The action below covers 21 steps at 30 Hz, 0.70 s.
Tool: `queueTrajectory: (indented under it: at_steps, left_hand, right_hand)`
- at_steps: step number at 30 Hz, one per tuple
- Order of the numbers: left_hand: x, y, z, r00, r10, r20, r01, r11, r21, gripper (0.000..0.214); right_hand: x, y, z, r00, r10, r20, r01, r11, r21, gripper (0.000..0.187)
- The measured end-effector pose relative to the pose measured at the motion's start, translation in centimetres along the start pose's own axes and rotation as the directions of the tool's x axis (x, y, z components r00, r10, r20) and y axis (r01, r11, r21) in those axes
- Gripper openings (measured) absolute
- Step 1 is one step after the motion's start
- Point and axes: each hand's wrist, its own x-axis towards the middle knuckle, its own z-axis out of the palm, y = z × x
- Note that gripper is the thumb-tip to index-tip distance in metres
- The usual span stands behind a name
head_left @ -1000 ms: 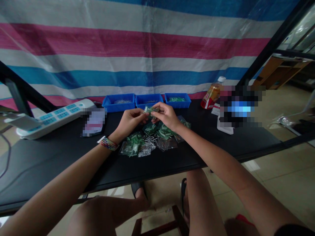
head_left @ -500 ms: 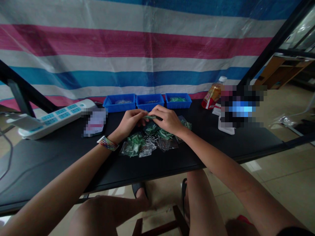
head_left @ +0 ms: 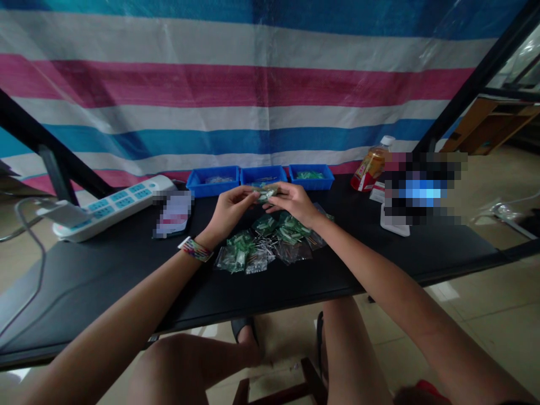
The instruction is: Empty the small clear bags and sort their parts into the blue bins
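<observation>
Between my two hands is a small clear plastic bag (head_left: 266, 194) with greenish pieces in it. My left hand (head_left: 233, 211) pinches its left side between thumb and fingers. On the other side, the fingers of my right hand (head_left: 295, 203) close on the bag's right edge. Below my hands lies a pile of similar small bags (head_left: 242, 250), some with green pieces and some with thin metal pins. Behind my hands stand a left blue bin (head_left: 213, 188) with clear pieces, a middle blue bin (head_left: 276, 171) with thin metal pieces and a right blue bin (head_left: 311, 184) with green pieces.
A white power strip (head_left: 113, 209) with a plugged-in charger and a phone (head_left: 174, 214) lie at the left of the black table (head_left: 139, 287). To the right are a drink bottle (head_left: 372, 164) and a white object (head_left: 395, 220). A striped sheet (head_left: 253, 84) hangs behind.
The held bag has turned and now shows its flat face between my hands, where before only a narrow green edge showed. The whole view has shifted slightly.
</observation>
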Motion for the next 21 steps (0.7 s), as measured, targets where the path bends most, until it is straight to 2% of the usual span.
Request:
queueTrajectory:
  at_steps: [3, 4, 5, 6, 7, 8, 9, 12, 14, 16, 18, 21]
  left_hand:
    - [-0.1, -0.4, -0.1, 0.999, 0.031, 0.024, -0.032, 0.998, 0.060, 0.047]
    - [-0.1, -0.5, -0.2, 0.998, 0.027, 0.055, -0.033, 0.994, 0.101, 0.049]
    - [-0.2, -0.6, -0.3, 0.994, 0.019, 0.105, -0.036, 0.987, 0.159, 0.050]
    - [-0.2, -0.7, -0.4, 0.986, 0.009, 0.167, -0.048, 0.972, 0.231, 0.049]
    - [-0.2, -0.8, -0.6, 0.973, 0.004, 0.231, -0.076, 0.949, 0.306, 0.046]
    - [-0.2, -0.9, -0.6, 0.958, 0.006, 0.288, -0.117, 0.921, 0.371, 0.042]
    - [-0.3, -1.0, -0.7, 0.943, 0.017, 0.334, -0.164, 0.893, 0.418, 0.039]
    - [-0.3, -1.3, -0.6, 0.911, 0.067, 0.408, -0.270, 0.844, 0.463, 0.032]
    - [-0.3, -1.4, -0.5, 0.897, 0.088, 0.433, -0.302, 0.837, 0.456, 0.028]
    - [-0.3, -1.6, -0.5, 0.895, 0.095, 0.437, -0.315, 0.828, 0.463, 0.028]
    - [-0.3, -1.8, -0.5, 0.897, 0.094, 0.433, -0.320, 0.812, 0.487, 0.033]
    - [-0.3, -2.0, -0.8, 0.882, 0.087, 0.463, -0.357, 0.765, 0.537, 0.040]
  right_hand:
    - [0.7, 0.3, -1.5, 0.986, -0.114, -0.121, 0.094, 0.983, -0.157, 0.035]
    - [0.9, 0.2, -2.5, 0.966, -0.187, -0.180, 0.139, 0.959, -0.247, 0.034]
    - [1.0, -0.1, -3.6, 0.925, -0.285, -0.252, 0.180, 0.911, -0.370, 0.033]
    - [1.0, -0.3, -4.8, 0.867, -0.395, -0.303, 0.199, 0.833, -0.516, 0.032]
    - [1.0, -0.6, -6.1, 0.823, -0.481, -0.302, 0.181, 0.726, -0.663, 0.033]
    - [0.9, -0.8, -7.3, 0.788, -0.537, -0.300, 0.124, 0.616, -0.778, 0.036]
    - [0.7, -0.9, -8.3, 0.777, -0.557, -0.294, 0.044, 0.515, -0.856, 0.039]
    - [0.1, -0.7, -9.9, 0.861, -0.441, -0.252, -0.145, 0.261, -0.954, 0.037]
    - [0.0, -0.3, -9.7, 0.888, -0.395, -0.235, -0.185, 0.162, -0.969, 0.041]
    - [0.0, -0.1, -9.1, 0.876, -0.424, -0.229, -0.188, 0.136, -0.973, 0.044]
    - [0.2, -0.1, -8.3, 0.861, -0.461, -0.214, -0.160, 0.154, -0.975, 0.045]
    - [0.3, -0.2, -6.9, 0.872, -0.472, -0.127, -0.038, 0.193, -0.980, 0.037]
